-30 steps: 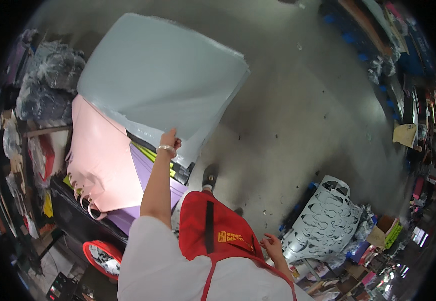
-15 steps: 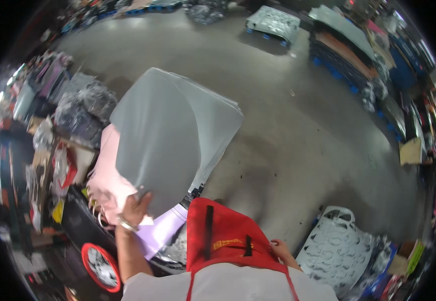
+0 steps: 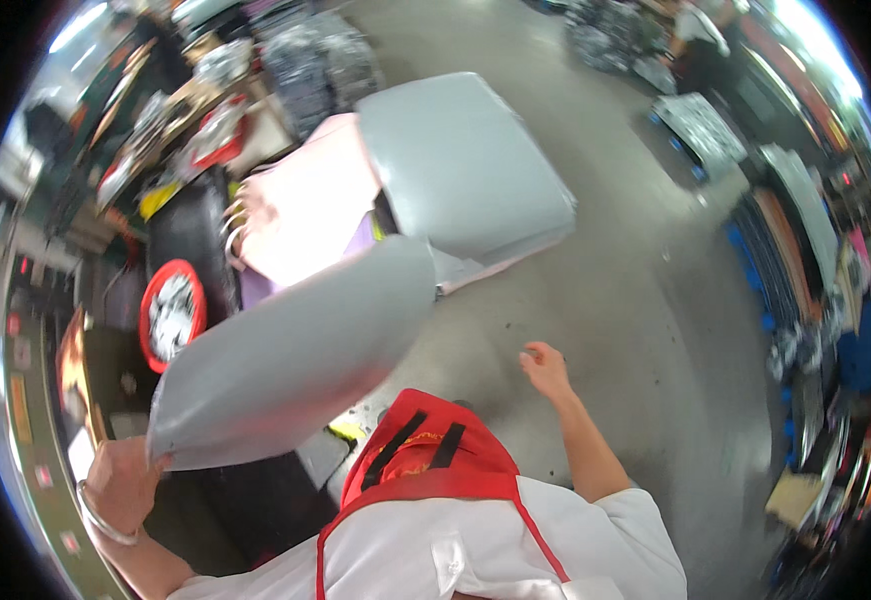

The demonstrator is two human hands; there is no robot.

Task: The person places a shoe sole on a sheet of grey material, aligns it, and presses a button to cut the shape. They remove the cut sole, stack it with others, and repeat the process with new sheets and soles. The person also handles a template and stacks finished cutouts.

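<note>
My left hand (image 3: 125, 480), with a bracelet at the wrist, is closed on the near corner of a large grey flexible sheet (image 3: 305, 355). This sheet is lifted and bowed, its far end by the stack of similar grey sheets (image 3: 465, 160). Beside the stack lies a pale pink sheet (image 3: 320, 190) with looped strips along its left edge; a bit of purple sheet (image 3: 360, 240) shows under it. My right hand (image 3: 545, 367) hovers over the floor right of the lifted sheet, empty, fingers loosely bent and apart.
A red-rimmed round container (image 3: 195, 325) with scraps stands at left, near a black surface (image 3: 180, 225). Wrapped bundles (image 3: 320, 65) lie beyond. Along the right stand stacked sheets on blue pallets (image 3: 780, 240). Another person (image 3: 700, 40) is at the far right.
My left hand now holds one grey sheet pulled off the stack toward the lower left. My right hand has moved forward from beside the red apron. The view has turned.
</note>
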